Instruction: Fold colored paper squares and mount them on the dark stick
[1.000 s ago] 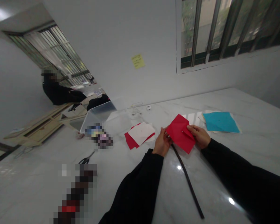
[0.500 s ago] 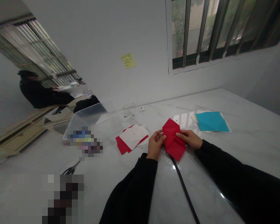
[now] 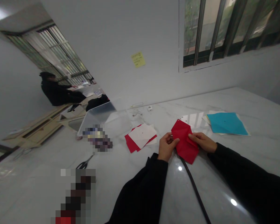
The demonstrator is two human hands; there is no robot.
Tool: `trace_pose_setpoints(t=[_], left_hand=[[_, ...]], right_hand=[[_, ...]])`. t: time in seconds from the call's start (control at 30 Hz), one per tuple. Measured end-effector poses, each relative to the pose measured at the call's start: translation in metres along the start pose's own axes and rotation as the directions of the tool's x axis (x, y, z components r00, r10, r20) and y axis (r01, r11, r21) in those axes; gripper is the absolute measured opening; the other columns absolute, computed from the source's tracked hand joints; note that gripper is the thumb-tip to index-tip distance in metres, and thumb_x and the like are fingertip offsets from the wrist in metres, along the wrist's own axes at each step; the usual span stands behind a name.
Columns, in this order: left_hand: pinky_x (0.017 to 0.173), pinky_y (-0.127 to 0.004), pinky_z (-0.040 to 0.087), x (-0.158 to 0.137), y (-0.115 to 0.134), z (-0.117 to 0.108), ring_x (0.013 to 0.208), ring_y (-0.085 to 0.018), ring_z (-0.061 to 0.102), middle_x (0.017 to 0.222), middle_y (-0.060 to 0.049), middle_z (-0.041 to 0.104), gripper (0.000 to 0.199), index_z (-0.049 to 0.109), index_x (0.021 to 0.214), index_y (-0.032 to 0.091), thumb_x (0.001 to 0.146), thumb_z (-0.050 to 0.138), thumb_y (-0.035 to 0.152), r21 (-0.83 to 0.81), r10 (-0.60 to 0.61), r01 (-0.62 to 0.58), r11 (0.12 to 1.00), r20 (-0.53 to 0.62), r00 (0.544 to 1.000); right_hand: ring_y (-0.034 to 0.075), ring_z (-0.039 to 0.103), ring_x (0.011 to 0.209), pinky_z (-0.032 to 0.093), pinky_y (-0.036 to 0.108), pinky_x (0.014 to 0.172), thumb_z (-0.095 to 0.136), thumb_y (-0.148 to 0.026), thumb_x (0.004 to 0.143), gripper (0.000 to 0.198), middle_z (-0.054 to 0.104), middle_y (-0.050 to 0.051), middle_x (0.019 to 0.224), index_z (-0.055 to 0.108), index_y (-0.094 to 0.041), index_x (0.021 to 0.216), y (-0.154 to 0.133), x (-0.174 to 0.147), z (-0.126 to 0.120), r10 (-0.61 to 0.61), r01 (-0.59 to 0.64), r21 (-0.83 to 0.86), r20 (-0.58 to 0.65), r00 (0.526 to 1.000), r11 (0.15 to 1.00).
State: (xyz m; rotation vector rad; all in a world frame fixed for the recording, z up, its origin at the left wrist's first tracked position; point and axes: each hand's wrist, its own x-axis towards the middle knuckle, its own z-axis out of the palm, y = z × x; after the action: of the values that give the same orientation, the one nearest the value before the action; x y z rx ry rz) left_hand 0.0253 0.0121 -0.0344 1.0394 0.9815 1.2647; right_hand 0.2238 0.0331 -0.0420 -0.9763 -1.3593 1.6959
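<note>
Between my two hands is a folded piece of red paper (image 3: 185, 143), its opposite corners folded in and its surface creased. My left hand (image 3: 166, 146) pinches the paper's left edge, thumb on top and fingers curled beneath. On the other side my right hand (image 3: 203, 142) grips the right edge, its thumb pressing on the front. Under the paper a dark strap or cord (image 3: 195, 190) runs down towards me over the marble-patterned tabletop (image 3: 128, 174). To the left of my hands lies a small pile of red and white paper sheets (image 3: 142, 136).
A stack topped with blue paper (image 3: 227, 123) lies at the right. Scissors (image 3: 84, 164) and a clear plastic box (image 3: 100, 116) are on the left. Near the wall sit a white plug (image 3: 149, 108) and a thin cable (image 3: 137, 112). Another person (image 3: 58, 90) sits far left.
The view has swung a little to the left, so everything appears further right. Both hands keep hold of the red paper, which looks slightly more tilted.
</note>
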Motion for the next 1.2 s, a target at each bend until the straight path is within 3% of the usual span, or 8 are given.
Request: trace_pose_setpoints(t=[0.3, 0.5, 0.7, 0.83, 0.97, 1.2], left_hand=[[0.077, -0.029, 0.052, -0.002, -0.001, 0.004, 0.079, -0.018, 0.067, 0.091, -0.009, 0.074, 0.035, 0.069, 0.097, 0.014, 0.068, 0.083, 0.029, 0.066, 0.032, -0.036, 0.997, 0.056, 0.998], [0.082, -0.033, 0.053, 0.0, 0.0, 0.003, 0.084, -0.021, 0.07, 0.093, -0.011, 0.075, 0.04, 0.069, 0.104, 0.013, 0.07, 0.081, 0.032, 0.062, -0.011, 0.004, 0.998, 0.107, 0.994], [0.087, -0.034, 0.053, 0.001, 0.004, 0.005, 0.091, -0.023, 0.07, 0.099, -0.011, 0.075, 0.037, 0.07, 0.105, 0.014, 0.074, 0.078, 0.033, 0.098, 0.018, -0.03, 0.995, 0.118, 0.993], [0.078, -0.03, 0.053, 0.002, 0.006, 0.004, 0.083, -0.02, 0.069, 0.091, -0.009, 0.075, 0.031, 0.07, 0.095, 0.014, 0.072, 0.079, 0.032, 0.106, 0.042, -0.048, 0.993, 0.062, 0.997], [0.075, -0.028, 0.053, 0.003, 0.006, 0.003, 0.079, -0.018, 0.068, 0.087, -0.007, 0.075, 0.031, 0.07, 0.092, 0.015, 0.069, 0.081, 0.032, 0.079, 0.039, -0.042, 0.996, 0.04, 0.998], [0.071, -0.027, 0.052, 0.002, 0.01, 0.005, 0.074, -0.017, 0.067, 0.084, -0.007, 0.074, 0.032, 0.07, 0.089, 0.015, 0.066, 0.083, 0.032, 0.076, 0.026, -0.027, 0.997, 0.015, 1.0]], right_hand=[[0.021, 0.067, 0.069, 0.053, 0.03, 0.062, 0.061, -0.065, 0.081, 0.052, 0.074, 0.007, 0.078, 0.074, -0.015, 0.085, 0.002, -0.003, 0.008, -0.013, 0.008, -0.093, -0.046, 0.999, 0.996], [0.024, 0.069, 0.082, 0.055, 0.034, 0.075, 0.058, -0.065, 0.083, 0.051, 0.075, 0.007, 0.091, 0.071, -0.016, 0.096, 0.002, 0.001, 0.009, -0.096, 0.091, -0.084, -0.06, 0.994, 0.992], [0.023, 0.068, 0.094, 0.052, 0.035, 0.092, 0.058, -0.066, 0.083, 0.051, 0.074, 0.005, 0.1, 0.071, -0.02, 0.103, -0.004, 0.002, 0.011, -0.152, 0.15, -0.03, -0.105, 0.983, 0.988], [0.023, 0.069, 0.091, 0.053, 0.035, 0.089, 0.062, -0.062, 0.082, 0.047, 0.075, 0.005, 0.099, 0.071, -0.02, 0.101, -0.004, 0.001, 0.01, -0.115, 0.117, 0.072, -0.027, 0.993, 0.991], [0.023, 0.069, 0.082, 0.054, 0.034, 0.079, 0.07, -0.056, 0.076, 0.043, 0.075, 0.005, 0.09, 0.072, -0.016, 0.091, 0.0, 0.003, 0.004, -0.103, 0.103, -0.035, -0.001, 0.995, 0.994], [0.023, 0.07, 0.084, 0.055, 0.035, 0.079, 0.073, -0.051, 0.076, 0.043, 0.076, 0.006, 0.095, 0.072, -0.015, 0.1, 0.004, 0.005, 0.001, -0.155, 0.155, -0.104, 0.008, 0.988, 0.982]])
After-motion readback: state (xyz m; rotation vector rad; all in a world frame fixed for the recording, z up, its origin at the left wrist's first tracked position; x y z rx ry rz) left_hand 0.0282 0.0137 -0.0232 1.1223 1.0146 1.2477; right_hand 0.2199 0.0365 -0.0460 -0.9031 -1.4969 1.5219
